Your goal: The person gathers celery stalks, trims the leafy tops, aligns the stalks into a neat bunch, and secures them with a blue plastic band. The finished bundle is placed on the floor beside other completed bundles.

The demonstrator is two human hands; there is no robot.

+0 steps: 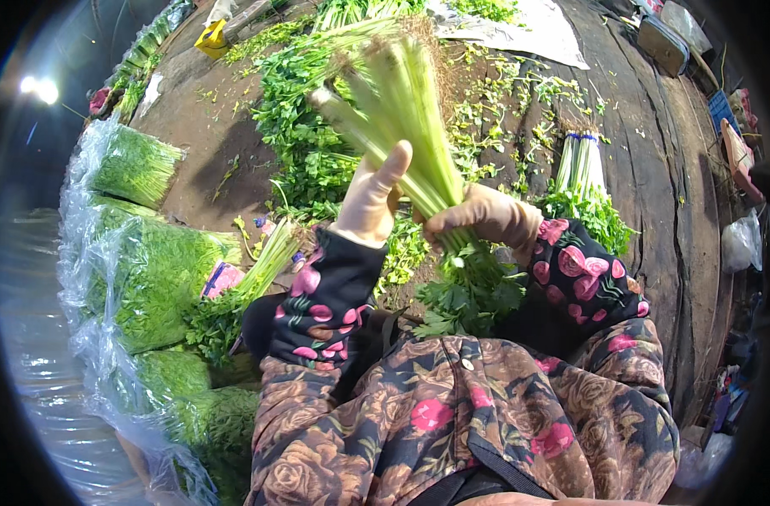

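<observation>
A bunch of celery (pixel 423 120) is held up in front of me, roots away from me and leaves hanging toward my lap. My right hand (pixel 483 218), in a tan glove, grips its stalks just above the leaves. Against the left side of the stalks lies my left hand (pixel 375 193), also gloved, its thumb raised; its fingers are partly hidden behind the bunch. The root end is blurred. To the right, a celery bunch tied with blue bands (pixel 581 158) lies on the ground. More loose celery (pixel 309 139) is piled beyond my hands.
Plastic-wrapped bundles of feathery greens (pixel 157 272) line the left side. Beside them lie more stalks (pixel 265 265) and a pink roll with a blue band (pixel 222 279). Leaf scraps (pixel 486 114) litter the ground ahead. A white sheet (pixel 537 31) and a yellow container (pixel 212 39) are farther off.
</observation>
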